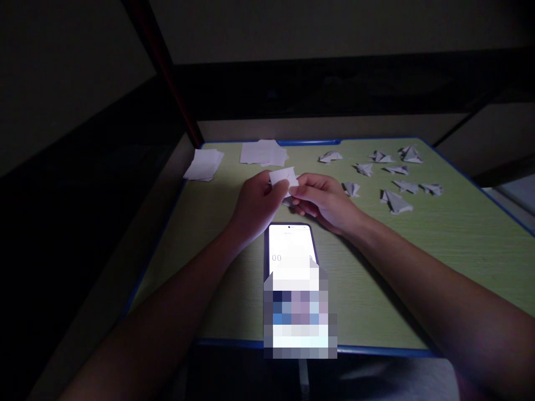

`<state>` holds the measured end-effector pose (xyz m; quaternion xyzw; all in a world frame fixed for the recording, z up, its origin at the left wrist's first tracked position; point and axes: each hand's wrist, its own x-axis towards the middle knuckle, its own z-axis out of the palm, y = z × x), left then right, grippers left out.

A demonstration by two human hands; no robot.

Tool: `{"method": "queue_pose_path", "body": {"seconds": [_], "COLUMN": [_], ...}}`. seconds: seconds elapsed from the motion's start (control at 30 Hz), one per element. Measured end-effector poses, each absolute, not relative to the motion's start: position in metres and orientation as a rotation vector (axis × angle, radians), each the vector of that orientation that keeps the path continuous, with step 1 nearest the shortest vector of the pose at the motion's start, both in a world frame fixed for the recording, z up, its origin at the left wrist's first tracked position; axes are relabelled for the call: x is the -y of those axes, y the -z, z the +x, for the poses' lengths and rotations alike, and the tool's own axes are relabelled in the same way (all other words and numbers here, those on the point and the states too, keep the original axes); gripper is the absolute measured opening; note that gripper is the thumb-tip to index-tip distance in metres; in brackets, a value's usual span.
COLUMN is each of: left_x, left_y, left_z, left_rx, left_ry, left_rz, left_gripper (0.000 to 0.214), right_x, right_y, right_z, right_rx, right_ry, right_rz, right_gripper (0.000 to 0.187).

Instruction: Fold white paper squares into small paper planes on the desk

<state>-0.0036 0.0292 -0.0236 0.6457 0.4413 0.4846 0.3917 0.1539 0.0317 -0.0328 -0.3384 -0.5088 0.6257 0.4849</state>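
A small piece of folded white paper (282, 177) is held between my two hands above the middle of the table. My left hand (259, 199) grips its left side, the thumb lying across the front. On the right edge, my right hand (321, 196) pinches the paper between thumb and fingers. Part of the paper is hidden behind the fingers. Just below my hands lies a phone (290, 242) with a bright screen, its lower part pixelated.
Several folded paper figures (395, 201) are spread over the table's right side. Toward the back left lie two stacks of paper, one at the edge (203, 165) and another nearer the middle (261, 151). The green table (225, 317) has a blue rim; dark walls surround it.
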Motion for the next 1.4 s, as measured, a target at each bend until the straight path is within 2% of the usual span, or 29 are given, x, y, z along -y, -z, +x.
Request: {"method": "queue_pose_path", "body": {"seconds": [1.4], "left_x": [-0.0283], "left_y": [0.0226], "left_z": [-0.0037], "left_rx": [-1.105], "left_ry": [-1.214], "left_rz": [1.62], "left_gripper": [0.018], "right_x": [-0.0313], "right_y": [0.0327], "right_z": [0.1556], "right_rx": [1.288], "right_ry": [-1.51], "right_rz": [-0.829], "right_gripper": [0.019]}}
